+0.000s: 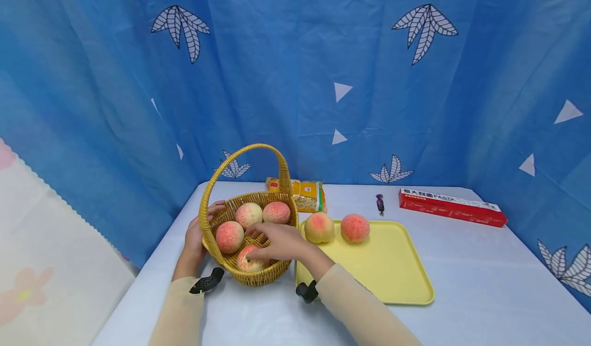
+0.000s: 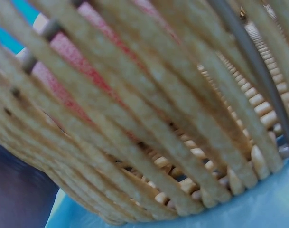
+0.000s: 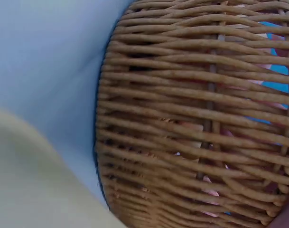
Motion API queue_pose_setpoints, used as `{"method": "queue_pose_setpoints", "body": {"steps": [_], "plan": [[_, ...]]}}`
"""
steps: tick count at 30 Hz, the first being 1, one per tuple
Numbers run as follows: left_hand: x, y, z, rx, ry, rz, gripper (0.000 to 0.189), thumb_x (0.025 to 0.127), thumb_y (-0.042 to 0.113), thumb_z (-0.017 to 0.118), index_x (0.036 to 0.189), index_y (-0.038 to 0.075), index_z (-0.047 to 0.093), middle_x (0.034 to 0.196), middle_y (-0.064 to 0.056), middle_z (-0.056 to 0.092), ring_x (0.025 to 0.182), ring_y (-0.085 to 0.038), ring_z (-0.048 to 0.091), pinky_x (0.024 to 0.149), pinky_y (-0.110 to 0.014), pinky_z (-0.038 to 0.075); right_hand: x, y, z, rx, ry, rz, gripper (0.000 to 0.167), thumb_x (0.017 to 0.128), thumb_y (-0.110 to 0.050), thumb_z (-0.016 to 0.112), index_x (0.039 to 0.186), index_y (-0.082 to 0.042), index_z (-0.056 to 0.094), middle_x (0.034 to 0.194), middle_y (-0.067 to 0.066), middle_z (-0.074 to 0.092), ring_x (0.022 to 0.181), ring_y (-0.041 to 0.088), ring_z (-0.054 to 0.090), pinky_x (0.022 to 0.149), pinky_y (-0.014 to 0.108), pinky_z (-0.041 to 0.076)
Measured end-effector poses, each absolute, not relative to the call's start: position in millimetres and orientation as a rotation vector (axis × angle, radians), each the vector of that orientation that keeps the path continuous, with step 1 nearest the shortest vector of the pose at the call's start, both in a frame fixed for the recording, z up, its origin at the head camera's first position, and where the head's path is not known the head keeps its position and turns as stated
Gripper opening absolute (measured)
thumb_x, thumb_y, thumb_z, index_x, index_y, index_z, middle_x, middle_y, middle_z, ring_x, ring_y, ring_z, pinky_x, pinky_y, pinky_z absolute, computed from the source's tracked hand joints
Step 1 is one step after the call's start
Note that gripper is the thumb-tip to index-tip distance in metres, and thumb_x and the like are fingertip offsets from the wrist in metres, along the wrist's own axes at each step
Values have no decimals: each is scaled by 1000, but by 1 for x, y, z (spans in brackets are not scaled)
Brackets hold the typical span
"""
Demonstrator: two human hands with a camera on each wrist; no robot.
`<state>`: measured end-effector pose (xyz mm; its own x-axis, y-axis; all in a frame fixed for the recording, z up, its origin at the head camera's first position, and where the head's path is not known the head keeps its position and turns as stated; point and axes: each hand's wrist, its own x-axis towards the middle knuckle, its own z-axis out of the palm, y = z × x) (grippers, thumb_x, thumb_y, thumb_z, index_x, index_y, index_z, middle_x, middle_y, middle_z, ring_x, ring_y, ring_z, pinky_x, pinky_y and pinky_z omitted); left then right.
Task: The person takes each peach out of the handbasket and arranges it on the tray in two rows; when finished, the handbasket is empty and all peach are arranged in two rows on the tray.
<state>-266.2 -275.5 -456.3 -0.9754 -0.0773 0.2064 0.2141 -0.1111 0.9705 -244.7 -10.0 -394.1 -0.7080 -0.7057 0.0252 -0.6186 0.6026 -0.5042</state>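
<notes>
A yellow woven basket (image 1: 263, 279) with a tall arched handle stands on the table, several peaches inside it, among them one at the left (image 1: 229, 237). My left hand (image 1: 196, 236) holds the basket's left side, its fingertips showing at the rim behind the handle. Its side fills the left wrist view, where red fruit shows through the weave. My right hand (image 1: 279, 241) reaches inside over the front right rim. Its thumb lies over the nearest peach (image 1: 251, 261), while the fingers are spread away from it, with a gap between. The right wrist view shows only the basket's outer weave (image 3: 196, 114).
Right of the basket lies a yellow tray (image 1: 392, 264) with two peaches (image 1: 319, 227) at its far left. Behind are a pasta bag (image 1: 310, 197), a small purple-wrapped candy (image 1: 380, 204) and a red pasta box (image 1: 450, 208). Blue curtains (image 1: 295, 79) border the white table.
</notes>
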Motion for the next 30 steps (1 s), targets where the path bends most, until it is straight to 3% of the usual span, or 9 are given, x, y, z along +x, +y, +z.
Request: {"method": "queue_pose_setpoints", "body": {"steps": [6,8,13,23,30], "plan": [[-268,-276,-458,-185,-1958,-2183,48,109,22,34,138,-14,48,150,-7,50,141,-8,41,124,-28,24,-248,-9,-396,-1176,2608,-592,60,84,-65,67,139,-45,53,126,-18,64,99,2,61,85,33,47],[-267,-277,-458,-181,-1966,-2174,48,109,23,34,138,-13,48,149,-5,51,140,-6,41,125,-30,23,-248,-9,-396,-1194,2586,-573,60,84,-65,67,139,-46,53,124,-21,64,95,2,60,82,32,45],[-267,-278,-457,-162,-1951,-2169,48,108,24,36,137,-11,50,149,-4,52,141,-8,41,127,-40,18,-247,-10,-394,-1237,2579,-519,59,84,-66,66,139,-46,54,129,-23,63,103,2,60,85,32,46],[-265,-280,-459,-155,-1951,-2175,48,108,23,35,138,-12,49,150,-6,51,140,-6,42,124,-29,24,-246,-13,-394,-1213,2564,-464,60,84,-65,67,139,-45,55,130,-24,62,113,5,61,94,37,48],[-266,-278,-459,-194,-1947,-2174,48,108,23,34,138,-13,48,150,-6,51,140,-6,42,127,-38,18,-245,-11,-394,-1184,2598,-449,56,83,-65,68,133,-43,57,119,-22,65,99,3,61,86,34,48]]}}
